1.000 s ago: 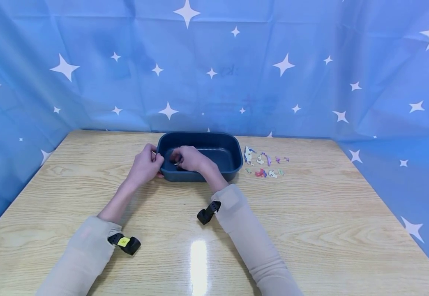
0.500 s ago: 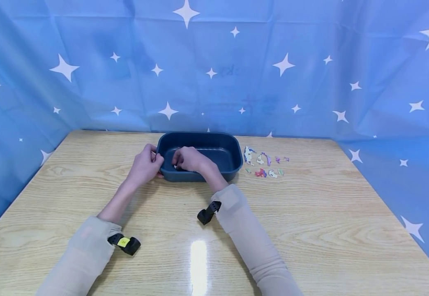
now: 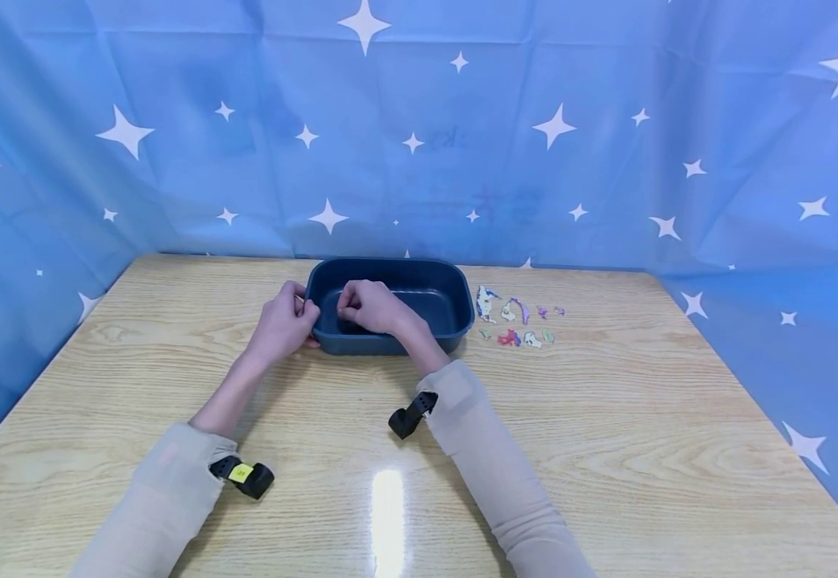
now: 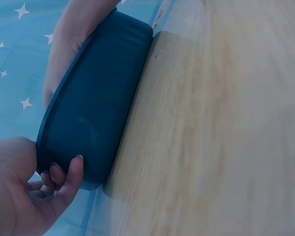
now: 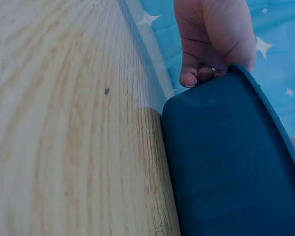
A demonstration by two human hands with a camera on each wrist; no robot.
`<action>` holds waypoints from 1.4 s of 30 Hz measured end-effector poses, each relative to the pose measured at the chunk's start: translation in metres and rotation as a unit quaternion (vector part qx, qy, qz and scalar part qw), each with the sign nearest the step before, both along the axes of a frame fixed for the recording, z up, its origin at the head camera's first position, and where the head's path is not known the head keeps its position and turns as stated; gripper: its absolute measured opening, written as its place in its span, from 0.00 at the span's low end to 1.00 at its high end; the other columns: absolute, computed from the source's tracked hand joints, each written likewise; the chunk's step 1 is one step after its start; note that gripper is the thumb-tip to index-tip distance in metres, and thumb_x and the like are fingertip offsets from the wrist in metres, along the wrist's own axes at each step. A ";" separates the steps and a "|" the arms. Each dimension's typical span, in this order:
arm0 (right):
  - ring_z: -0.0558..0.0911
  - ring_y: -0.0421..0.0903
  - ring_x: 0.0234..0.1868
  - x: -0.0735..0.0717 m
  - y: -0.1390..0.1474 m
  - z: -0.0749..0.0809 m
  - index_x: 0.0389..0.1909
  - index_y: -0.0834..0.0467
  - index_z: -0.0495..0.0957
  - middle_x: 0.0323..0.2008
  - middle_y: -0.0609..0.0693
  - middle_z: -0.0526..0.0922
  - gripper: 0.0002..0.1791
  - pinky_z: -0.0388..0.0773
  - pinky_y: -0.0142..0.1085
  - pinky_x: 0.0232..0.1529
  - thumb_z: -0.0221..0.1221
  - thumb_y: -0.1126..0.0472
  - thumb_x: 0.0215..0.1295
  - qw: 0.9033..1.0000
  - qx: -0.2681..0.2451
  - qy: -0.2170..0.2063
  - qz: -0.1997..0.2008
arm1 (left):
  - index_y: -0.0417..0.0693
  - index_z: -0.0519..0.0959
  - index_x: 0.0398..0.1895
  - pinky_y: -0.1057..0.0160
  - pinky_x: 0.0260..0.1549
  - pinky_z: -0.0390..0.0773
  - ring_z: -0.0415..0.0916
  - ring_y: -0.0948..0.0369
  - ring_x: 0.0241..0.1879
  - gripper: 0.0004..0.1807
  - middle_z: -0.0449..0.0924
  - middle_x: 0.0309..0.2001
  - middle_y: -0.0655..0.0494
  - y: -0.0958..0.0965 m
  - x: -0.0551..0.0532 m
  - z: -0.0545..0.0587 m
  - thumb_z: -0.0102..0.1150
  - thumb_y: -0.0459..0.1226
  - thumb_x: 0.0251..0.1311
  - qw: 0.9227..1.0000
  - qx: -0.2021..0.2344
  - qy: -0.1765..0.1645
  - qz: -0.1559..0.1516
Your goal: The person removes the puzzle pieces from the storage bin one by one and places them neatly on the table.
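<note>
A dark blue rectangular plastic basin [image 3: 361, 345] stands near the table's back edge. At its left end my left hand [image 3: 286, 323] grips the rim, thumb at the top and fingers against the outer wall, as the left wrist view of the hand [image 4: 44, 191] shows. My right hand [image 3: 374, 308] reaches over the front wall into the basin's left part, its thumb and fingertips drawn together. I cannot tell whether something sits between them. In the right wrist view the basin wall [image 5: 231, 157] hides the right hand's fingers.
Right of the basin, small cut-out pieces lie on the wooden table [image 3: 607, 417] in two rows. Among them are a white-and-blue piece [image 3: 486, 304], a purple curved piece [image 3: 523, 311] and a red piece [image 3: 510, 338]. A blue star-patterned cloth [image 3: 419, 185] hangs behind.
My right hand has risen slightly inside the basin, and a small pale thing seen at its fingertips earlier no longer shows. The left hand and basin stay put.
</note>
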State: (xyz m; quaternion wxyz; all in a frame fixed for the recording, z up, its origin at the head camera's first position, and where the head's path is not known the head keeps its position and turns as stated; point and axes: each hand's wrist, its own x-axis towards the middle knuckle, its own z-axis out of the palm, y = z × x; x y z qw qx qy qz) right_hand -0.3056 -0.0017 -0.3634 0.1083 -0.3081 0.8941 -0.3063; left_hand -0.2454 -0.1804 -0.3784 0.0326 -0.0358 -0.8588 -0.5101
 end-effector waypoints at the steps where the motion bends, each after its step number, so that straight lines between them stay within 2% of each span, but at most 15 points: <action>1: 0.82 0.44 0.38 0.000 0.000 0.000 0.44 0.61 0.79 0.41 0.52 0.84 0.06 0.80 0.30 0.42 0.59 0.63 0.73 1.000 -0.004 0.000 -0.002 | 0.31 0.66 0.55 0.57 0.24 0.89 0.83 0.53 0.21 0.15 0.74 0.33 0.44 0.000 0.000 0.000 0.44 0.32 0.71 1.000 -0.001 -0.001 -0.001; 11: 0.84 0.43 0.30 0.000 0.005 0.000 0.40 0.60 0.81 0.34 0.51 0.85 0.05 0.84 0.30 0.33 0.64 0.62 0.69 0.999 -0.048 -0.017 -0.016 | 0.31 0.66 0.55 0.57 0.25 0.89 0.83 0.52 0.22 0.15 0.74 0.34 0.44 0.000 0.001 0.001 0.43 0.33 0.71 1.000 -0.002 -0.002 -0.003; 18: 0.85 0.43 0.31 0.002 0.011 0.003 0.46 0.60 0.86 0.39 0.51 0.87 0.10 0.86 0.29 0.34 0.65 0.61 0.68 0.997 -0.064 -0.023 -0.022 | 0.31 0.66 0.55 0.58 0.25 0.89 0.84 0.52 0.22 0.15 0.73 0.34 0.44 0.000 0.001 0.000 0.43 0.33 0.72 1.000 -0.002 -0.005 -0.004; 23: 0.85 0.42 0.32 0.003 0.018 0.003 0.45 0.59 0.86 0.39 0.50 0.87 0.08 0.86 0.29 0.35 0.64 0.62 0.68 0.997 -0.069 -0.014 -0.029 | 0.31 0.66 0.56 0.57 0.25 0.89 0.84 0.51 0.23 0.16 0.73 0.33 0.45 -0.001 0.001 0.000 0.43 0.33 0.71 1.000 -0.004 -0.008 -0.004; 35: 0.86 0.42 0.26 0.003 0.035 0.006 0.32 0.60 0.86 0.29 0.49 0.88 0.04 0.87 0.31 0.31 0.69 0.63 0.62 0.988 -0.109 -0.016 -0.107 | 0.31 0.66 0.54 0.58 0.25 0.89 0.84 0.50 0.22 0.15 0.73 0.32 0.45 -0.002 0.002 0.000 0.43 0.33 0.71 1.000 -0.002 -0.003 -0.007; 42: 0.87 0.42 0.28 0.007 0.041 0.009 0.38 0.62 0.86 0.32 0.51 0.87 0.05 0.88 0.32 0.36 0.63 0.66 0.68 0.985 -0.119 -0.019 -0.120 | 0.31 0.66 0.55 0.57 0.25 0.89 0.84 0.51 0.22 0.15 0.73 0.32 0.44 -0.001 0.001 0.000 0.43 0.33 0.71 1.000 0.001 -0.001 -0.006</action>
